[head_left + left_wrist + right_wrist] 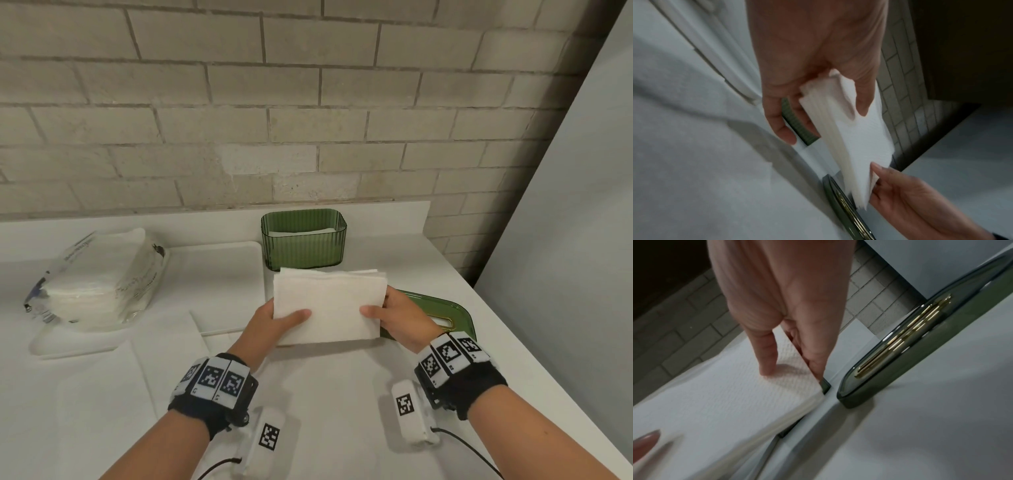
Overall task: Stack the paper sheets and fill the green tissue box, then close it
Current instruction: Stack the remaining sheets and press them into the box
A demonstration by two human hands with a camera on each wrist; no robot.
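Observation:
Both hands hold a stack of white paper sheets [329, 305] just above the table, in front of the green tissue box [303, 240]. My left hand [284, 318] grips the stack's left end, thumb on top and fingers beneath. On the other end my right hand [387, 308] pinches the same way. The ribbed box stands open near the wall with some white paper inside. Its green lid [452, 318], with a gold slot, lies flat on the table under my right hand. The left wrist view shows the stack [855, 138] edge-on; the right wrist view shows the stack [725, 394] beside the lid [910, 345].
A plastic-wrapped pack of paper [102, 277] sits at the left on a white tray [222, 260]. Flat white sheets [102, 394] lie on the table at lower left. A brick wall backs the table, and the table's right edge [534, 370] runs diagonally close to the lid.

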